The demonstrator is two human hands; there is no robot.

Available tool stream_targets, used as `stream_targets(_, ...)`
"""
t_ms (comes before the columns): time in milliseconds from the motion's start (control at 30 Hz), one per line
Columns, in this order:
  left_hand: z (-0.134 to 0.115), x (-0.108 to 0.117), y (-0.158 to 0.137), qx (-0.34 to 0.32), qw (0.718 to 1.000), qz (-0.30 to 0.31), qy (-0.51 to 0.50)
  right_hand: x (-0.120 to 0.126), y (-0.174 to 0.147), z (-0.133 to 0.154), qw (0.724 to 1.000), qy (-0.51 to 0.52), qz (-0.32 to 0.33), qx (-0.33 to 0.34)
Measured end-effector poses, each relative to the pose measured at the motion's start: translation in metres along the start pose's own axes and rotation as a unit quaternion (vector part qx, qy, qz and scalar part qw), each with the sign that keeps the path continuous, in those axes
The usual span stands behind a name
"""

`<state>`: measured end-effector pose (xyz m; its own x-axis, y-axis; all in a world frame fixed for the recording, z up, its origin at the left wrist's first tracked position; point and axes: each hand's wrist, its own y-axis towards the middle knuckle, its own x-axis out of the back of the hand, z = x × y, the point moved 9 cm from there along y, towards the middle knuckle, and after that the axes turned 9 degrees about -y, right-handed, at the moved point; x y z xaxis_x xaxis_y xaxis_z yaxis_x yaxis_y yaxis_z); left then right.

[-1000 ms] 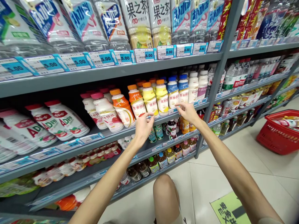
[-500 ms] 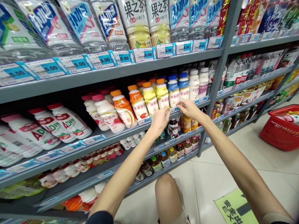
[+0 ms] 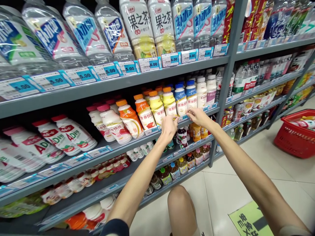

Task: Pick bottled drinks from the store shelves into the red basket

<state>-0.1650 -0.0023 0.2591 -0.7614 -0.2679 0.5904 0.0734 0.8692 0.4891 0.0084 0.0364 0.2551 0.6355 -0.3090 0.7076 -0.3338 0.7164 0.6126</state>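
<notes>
Price label [image 3: 182, 118]: on front edge of mid shelf [image 3: 118, 151], twd its R end, below blue-capped btls [image 3: 181, 101]. L hand [image 3: 169, 127]: fingers narrow, at edge, L of label. R hand [image 3: 199, 117]: fingers narrow, at label's R end. Grip on label: can't tell. Status (est.): label placed; handling prob. unfinished, hands not yet clear of edge.

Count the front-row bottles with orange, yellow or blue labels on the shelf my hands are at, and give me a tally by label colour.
Orange-labelled bottles: 2
Yellow-labelled bottles: 2
Blue-labelled bottles: 2
Total: 6
</notes>
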Motion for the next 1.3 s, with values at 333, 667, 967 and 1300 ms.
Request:
stream_targets(333,-0.002,0.031,-0.004,-0.018,0.998,0.000,0.065,-0.012,0.006,0.026,0.997,0.068,0.043,-0.002)
stream_targets(667,0.023,0.068,-0.025,0.038,0.996,0.020,0.085,-0.042,0.013,0.056,0.995,0.073,0.057,0.044)
stream_targets(967,0.021,0.064,-0.020,0.027,0.997,0.024,0.068,-0.033,0.012,0.055,0.994,0.073,0.082,0.009)
stream_targets(1300,0.018,0.059,-0.017,-0.022,0.989,0.049,0.139,-0.040,0.002,0.045,0.981,0.181,0.067,-0.019)
